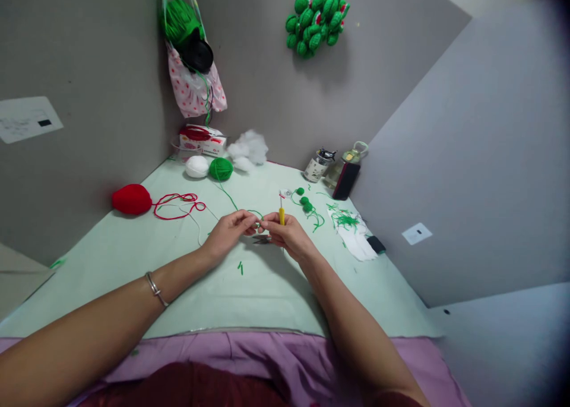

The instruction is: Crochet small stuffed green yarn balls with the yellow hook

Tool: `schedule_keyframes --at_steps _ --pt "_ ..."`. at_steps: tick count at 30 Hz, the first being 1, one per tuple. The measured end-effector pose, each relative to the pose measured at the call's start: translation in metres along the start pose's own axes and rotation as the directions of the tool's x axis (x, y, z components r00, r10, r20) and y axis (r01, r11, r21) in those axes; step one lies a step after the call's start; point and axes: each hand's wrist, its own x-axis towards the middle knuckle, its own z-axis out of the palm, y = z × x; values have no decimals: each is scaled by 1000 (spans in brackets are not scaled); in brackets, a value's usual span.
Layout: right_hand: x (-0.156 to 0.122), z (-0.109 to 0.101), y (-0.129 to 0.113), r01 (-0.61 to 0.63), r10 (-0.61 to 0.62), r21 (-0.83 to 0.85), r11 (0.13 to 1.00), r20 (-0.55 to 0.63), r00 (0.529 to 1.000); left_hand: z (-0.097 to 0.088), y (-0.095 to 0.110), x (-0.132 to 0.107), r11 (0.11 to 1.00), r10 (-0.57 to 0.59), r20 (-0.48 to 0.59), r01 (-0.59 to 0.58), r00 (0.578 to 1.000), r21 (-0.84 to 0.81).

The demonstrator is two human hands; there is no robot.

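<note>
Over the middle of the table, my left hand (pixel 230 230) and my right hand (pixel 288 233) meet at the fingertips. The left fingers are closed in a pinch on green yarn (pixel 255 212), whose strand runs back to a green yarn ball (pixel 221 169). A crochet hook with a yellow handle (pixel 282 215) stands upright in my closed right hand, and its thumb and forefinger touch the yarn too. Whatever small piece lies between the fingertips is mostly hidden. Just below the hands are scissors (pixel 260 239), their handles covered by my right hand.
At left lies red yarn (pixel 132 199); a white ball (pixel 196 167), stuffing (pixel 248 150) and a box (pixel 214 144) sit behind. Small green crocheted balls (pixel 306 204), a jar (pixel 317 167), a bottle (pixel 355 153), a phone (pixel 346 181) and yarn scraps (pixel 346 218) are on the right.
</note>
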Motion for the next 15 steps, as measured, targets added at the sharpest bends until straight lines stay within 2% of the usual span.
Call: schedule_keyframes --at_steps 3,15 --pt "1 -1 -1 22 -21 18 1000 -54 998 0 0 -1 1000 -21 43 20 999 3" --pt "0 0 1 57 -56 16 998 -90 994 -5 3 1 999 -40 10 40 999 -16"
